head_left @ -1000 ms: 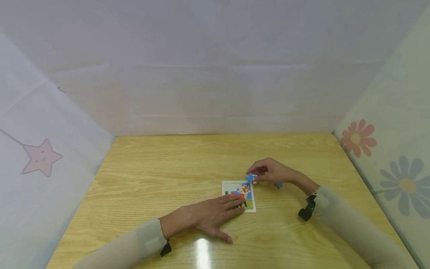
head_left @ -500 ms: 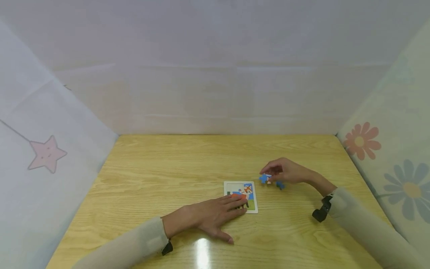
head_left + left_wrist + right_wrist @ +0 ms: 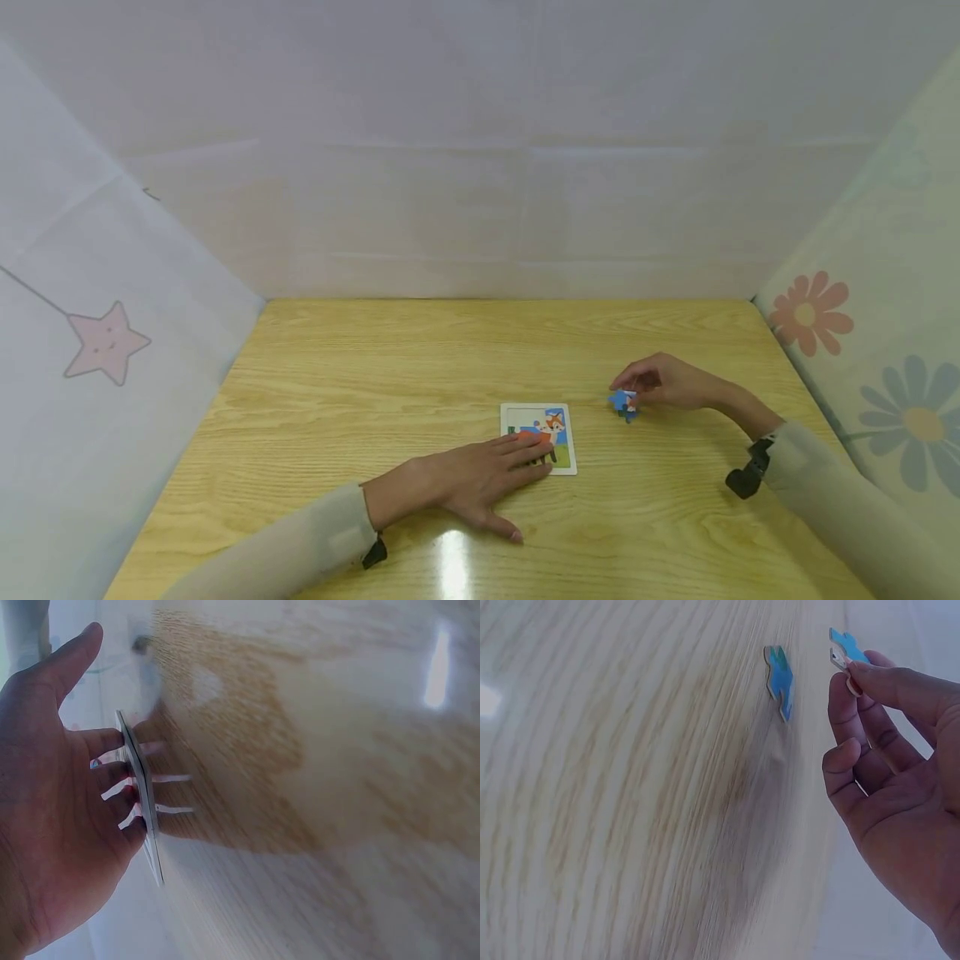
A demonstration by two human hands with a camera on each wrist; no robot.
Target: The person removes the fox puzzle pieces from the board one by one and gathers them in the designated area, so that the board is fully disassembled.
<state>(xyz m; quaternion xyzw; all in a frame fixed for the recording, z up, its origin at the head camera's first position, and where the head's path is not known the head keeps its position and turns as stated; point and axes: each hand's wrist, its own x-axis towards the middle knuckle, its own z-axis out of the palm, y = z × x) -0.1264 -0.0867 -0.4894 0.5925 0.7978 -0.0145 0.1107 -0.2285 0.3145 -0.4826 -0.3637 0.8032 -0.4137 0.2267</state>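
Observation:
My left hand (image 3: 487, 483) lies flat with straight fingers over the lower left of a jigsaw puzzle tray (image 3: 572, 450), which has a white frame and a fox picture. Pieces fill the tray's right side, while its upper left shows bare backing. In the left wrist view the fingertips rest on the thin tray (image 3: 142, 776). Between thumb and fingers my right hand (image 3: 900, 742) pinches a blue and white puzzle piece (image 3: 847, 649), held above the table. A second puzzle piece (image 3: 780, 682), blue with some green, lies on the wood below it and is partly overlapped in the head view.
The wooden table (image 3: 390, 358) has a light grain and a bright reflection near its front. White cloth walls (image 3: 480, 208) stand behind it and on both sides. Each wrist carries a small black camera mount (image 3: 746, 479).
My right hand has moved right with the pinched piece, from the tray's upper right corner to over the loose piece. The left hand stays on the tray.

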